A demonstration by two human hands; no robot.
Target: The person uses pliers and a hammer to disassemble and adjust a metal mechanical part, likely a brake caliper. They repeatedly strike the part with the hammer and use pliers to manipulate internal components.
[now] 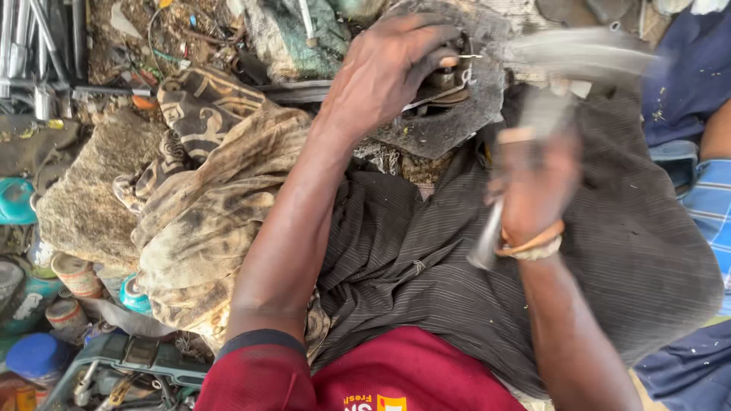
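Left hand (pixel 388 68) pins small metal part (pixel 445 80) on dark slab (pixel 449 125); right hand (pixel 533 190) fist-grips blurred hammer (pixel 567 65) above slab. Best strike squarely, clear of fingers.

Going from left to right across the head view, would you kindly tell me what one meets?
Teal container → patterned cloth → left hand on the small metal part → right hand gripping the blurred hammer → blue checked sleeve.

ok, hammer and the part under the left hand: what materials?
Hammer: head looks like bare grey steel, but motion blur hides the finish; the handle's material is unclear. Small part under the left hand: dull, grimy metal, probably steel, with thin bright edges. It rests on a grey slab, material unclear.
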